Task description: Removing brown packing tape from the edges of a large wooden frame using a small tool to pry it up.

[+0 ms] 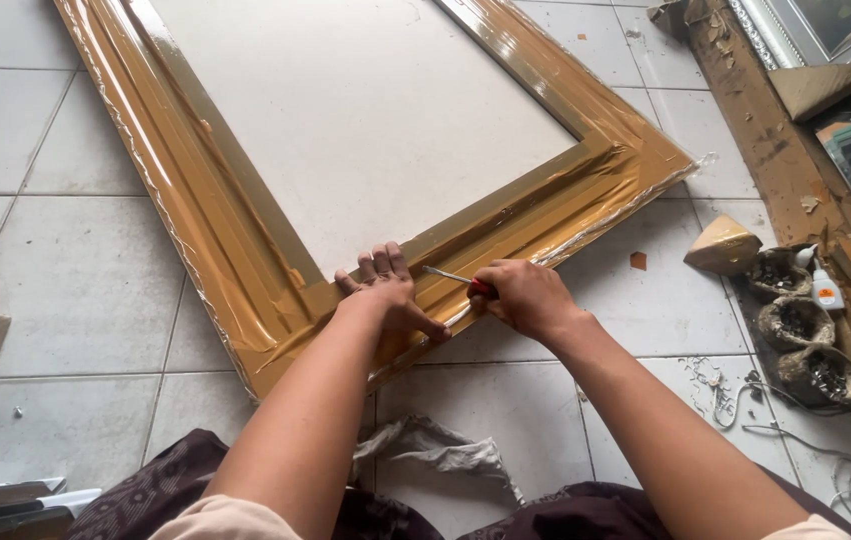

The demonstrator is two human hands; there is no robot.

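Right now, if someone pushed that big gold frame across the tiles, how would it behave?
The gold frame looks stiff, with straight rails, so it would probably slide as one piece. Its glossy plastic wrap may be slippery on the smooth tiled floor. The left hand pressing on it suggests that it shifts easily.

Bare forearms, cream sleeves (short), dark patterned garment

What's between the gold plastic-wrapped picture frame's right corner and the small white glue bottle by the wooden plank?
Head view: between the gold plastic-wrapped picture frame and the small white glue bottle lie bare floor tile, a small brown scrap and a tan wedge-shaped block.
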